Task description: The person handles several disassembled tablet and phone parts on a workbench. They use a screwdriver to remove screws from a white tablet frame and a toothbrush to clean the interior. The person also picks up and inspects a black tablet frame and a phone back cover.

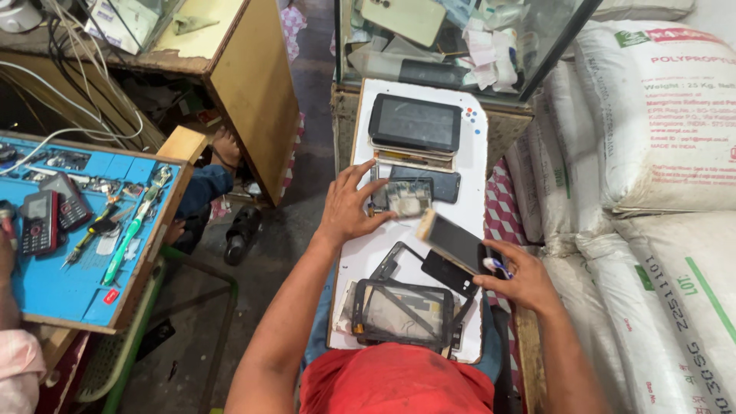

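My left hand lies spread on a white board, its fingertips touching an opened phone body with bare innards. My right hand grips the lower end of a detached phone screen panel, tilted up off the board. A black tablet frame and loose phone frames lie near my red shirt. A dark tablet rests on a stack at the board's far end, with a dark phone just below it.
White woven sacks are piled on the right. A glass cabinet stands beyond the board. At left, a blue work mat holds small phones and tools, beside a wooden counter. Another person's foot shows between them.
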